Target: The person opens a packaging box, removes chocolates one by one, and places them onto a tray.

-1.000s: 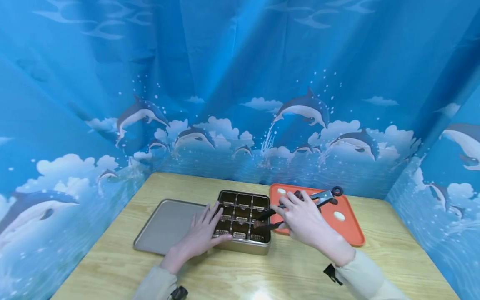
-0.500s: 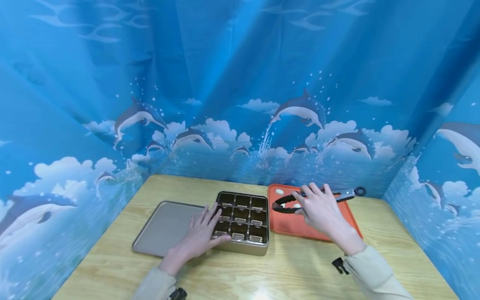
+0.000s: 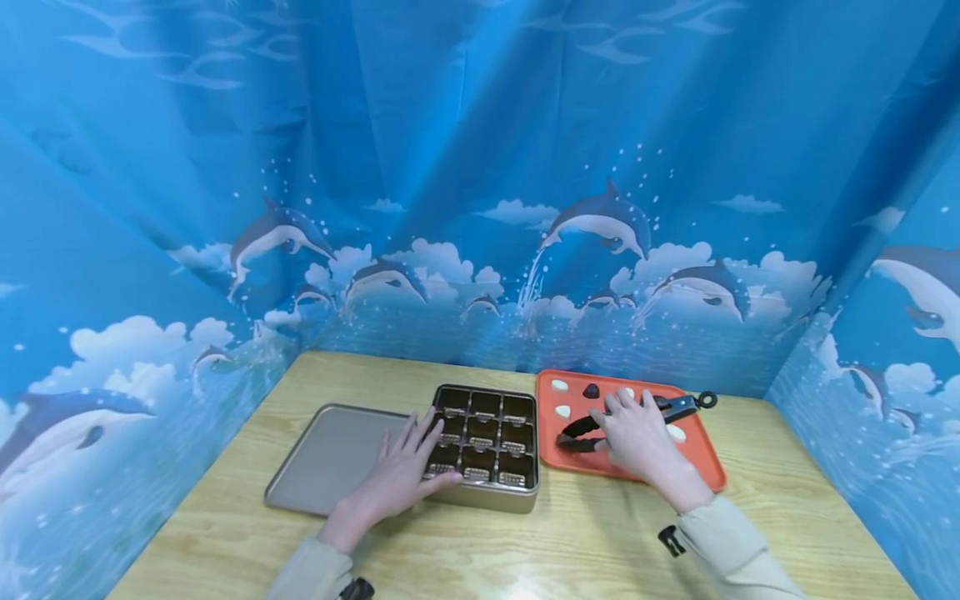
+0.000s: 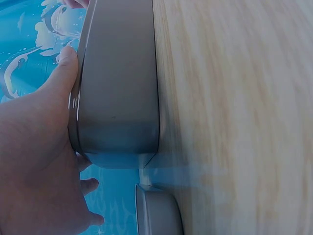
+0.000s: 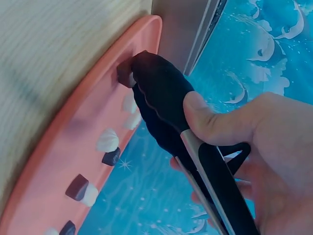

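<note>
My right hand [image 3: 636, 437] holds a pair of black-and-silver tongs [image 3: 681, 407], thumb on one arm and fingers round the other. At their tips is a brown chocolate-like piece [image 5: 125, 72], low at the left end of the orange tray [image 3: 699, 467]; whether it touches the tray I cannot tell. White pieces [image 3: 562, 412] and dark pieces [image 3: 592, 390] lie about the tray. My left hand [image 3: 397, 468] rests with straight, spread fingers on the left rim of a metal pan [image 3: 480, 497] divided into several dark compartments. In the left wrist view its thumb lies along the pan's rim.
Left of the divided pan, partly behind my left hand, lies a flat grey metal tray or lid [image 3: 333, 454]. The orange tray stands close to the pan's right side. A blue dolphin-print curtain [image 3: 465, 208] hangs behind the wooden table [image 3: 450, 558].
My right hand has brought the tongs and brown piece from the pan's right compartments over to the orange tray, then lowered them at its left end. My left hand has stayed on the pan.
</note>
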Motion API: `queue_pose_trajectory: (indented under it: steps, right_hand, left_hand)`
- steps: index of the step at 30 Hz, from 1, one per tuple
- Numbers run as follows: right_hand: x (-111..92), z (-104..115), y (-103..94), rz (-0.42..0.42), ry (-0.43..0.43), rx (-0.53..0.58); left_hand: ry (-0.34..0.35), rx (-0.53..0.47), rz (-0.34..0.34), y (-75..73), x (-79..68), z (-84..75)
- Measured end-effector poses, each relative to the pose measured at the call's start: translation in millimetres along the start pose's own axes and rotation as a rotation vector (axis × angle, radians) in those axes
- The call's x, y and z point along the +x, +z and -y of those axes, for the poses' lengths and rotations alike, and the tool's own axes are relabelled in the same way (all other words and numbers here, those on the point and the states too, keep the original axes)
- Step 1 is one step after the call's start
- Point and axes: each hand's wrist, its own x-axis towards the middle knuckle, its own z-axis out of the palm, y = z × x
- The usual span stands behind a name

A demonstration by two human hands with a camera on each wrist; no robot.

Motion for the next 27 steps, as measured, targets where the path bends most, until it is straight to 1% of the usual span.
queue_pose_trajectory:
  steps: [5,8,11,14,18,20,27]
  right_hand:
    - [-3.0,-0.6,3.2,0.019,0.006,0.004]
    - [-4.8,-3.6,4.9,0.008,0.033,0.035]
    - [-7.8,-6.8,5.7,-0.026,0.082,0.086]
    - [-11.6,-9.8,7.7,-0.082,0.134,0.132]
    - [-17.1,-13.2,11.4,-0.162,0.178,0.172]
    - [-19.6,-15.2,13.2,-0.177,0.196,0.186]
    - [-33.7,-28.2,18.9,-0.18,0.264,0.235]
  left_hand:
    - [-0.01,0.009,0.016,0.8,1.1,0.6]
    - [-0.01,0.011,0.012,0.8,1.4,0.8]
    - [-0.008,0.014,0.006,0.5,1.5,0.8]
    - [-0.008,0.018,0.006,0.4,1.6,1.2]
    - [-0.008,0.02,0.008,0.8,1.8,1.7]
    - [-0.01,0.02,0.012,1.0,2.1,1.9]
    - [-0.012,0.018,0.007,1.7,1.6,1.8]
